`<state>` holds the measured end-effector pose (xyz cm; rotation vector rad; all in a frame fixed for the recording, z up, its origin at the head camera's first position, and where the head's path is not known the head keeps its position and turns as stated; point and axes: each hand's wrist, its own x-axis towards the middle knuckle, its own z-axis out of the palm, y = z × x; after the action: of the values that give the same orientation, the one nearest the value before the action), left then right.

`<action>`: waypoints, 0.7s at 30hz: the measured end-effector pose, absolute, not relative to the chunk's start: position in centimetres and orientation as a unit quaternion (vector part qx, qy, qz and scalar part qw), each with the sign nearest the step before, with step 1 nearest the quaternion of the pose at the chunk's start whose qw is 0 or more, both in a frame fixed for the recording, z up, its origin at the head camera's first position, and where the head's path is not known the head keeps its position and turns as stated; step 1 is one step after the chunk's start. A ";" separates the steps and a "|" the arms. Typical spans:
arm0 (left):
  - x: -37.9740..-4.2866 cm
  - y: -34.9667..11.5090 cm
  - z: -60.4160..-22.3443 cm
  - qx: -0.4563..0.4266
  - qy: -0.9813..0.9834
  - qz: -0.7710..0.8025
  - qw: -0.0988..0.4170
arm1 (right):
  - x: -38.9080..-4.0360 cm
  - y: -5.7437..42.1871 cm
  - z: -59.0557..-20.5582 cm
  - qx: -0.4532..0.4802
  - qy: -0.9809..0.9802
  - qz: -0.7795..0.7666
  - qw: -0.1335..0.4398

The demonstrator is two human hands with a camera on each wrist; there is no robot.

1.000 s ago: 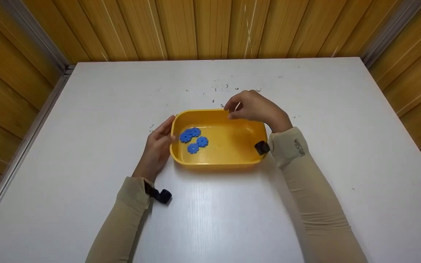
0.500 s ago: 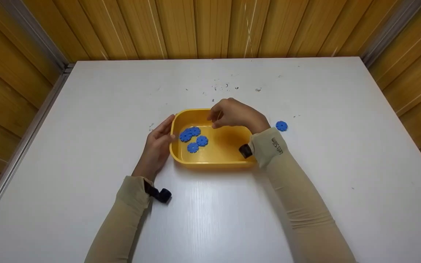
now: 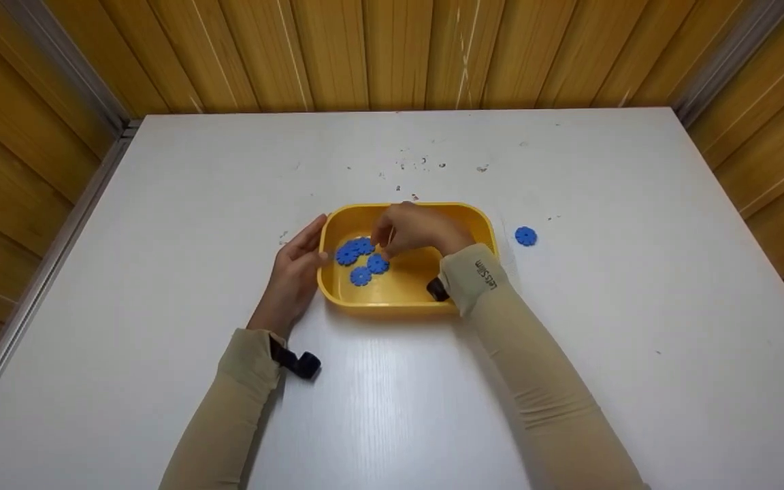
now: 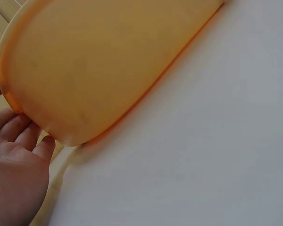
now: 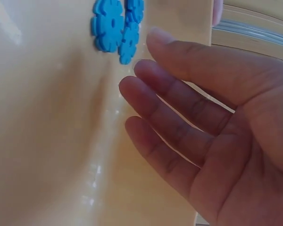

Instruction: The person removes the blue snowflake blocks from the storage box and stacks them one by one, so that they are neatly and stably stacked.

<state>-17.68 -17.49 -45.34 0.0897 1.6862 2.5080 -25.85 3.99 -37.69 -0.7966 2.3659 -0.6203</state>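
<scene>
One blue notched disc (image 3: 378, 264) is lying just left of the nearer right hand (image 3: 416, 228).
Thumb and fingers are hanging apart — the left hand (image 3: 293, 273) is gripping the yellow tub (image 3: 392, 305).

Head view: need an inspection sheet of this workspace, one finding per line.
Surface: white rectangular table, scattered small dark marks beyond the tub.
Job's things: yellow rounded-rectangular plastic tub; at least four blue round notched discs inside, some overlapping; one more blue disc on the table, right of the tub.
Clutter: nothing seen.
Hands: left hand grips the tub's left end; right hand reaches inside, fingers slightly bent, holding nothing.
Cables: nothing seen.
Surroundings: yellow-brown wood-look panels, grey rails at the corners.
</scene>
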 end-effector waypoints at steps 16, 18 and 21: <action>-17.5 -17.6 -45.4 0.050 0.551 0.831 0.061 | -25.3 2.6 -38.2 -0.302 0.892 -0.187 0.280; -17.5 -17.6 -45.4 0.052 0.549 0.832 0.061 | -25.3 2.6 -38.3 -0.300 0.893 -0.187 0.278; -17.6 -17.6 -45.4 0.054 0.549 0.832 0.061 | -25.1 2.6 -38.2 -0.287 0.898 -0.185 0.277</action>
<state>-17.55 -17.63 -45.42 0.1639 1.6603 2.5172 -25.15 2.65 -38.21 -0.7699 2.4119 -0.4960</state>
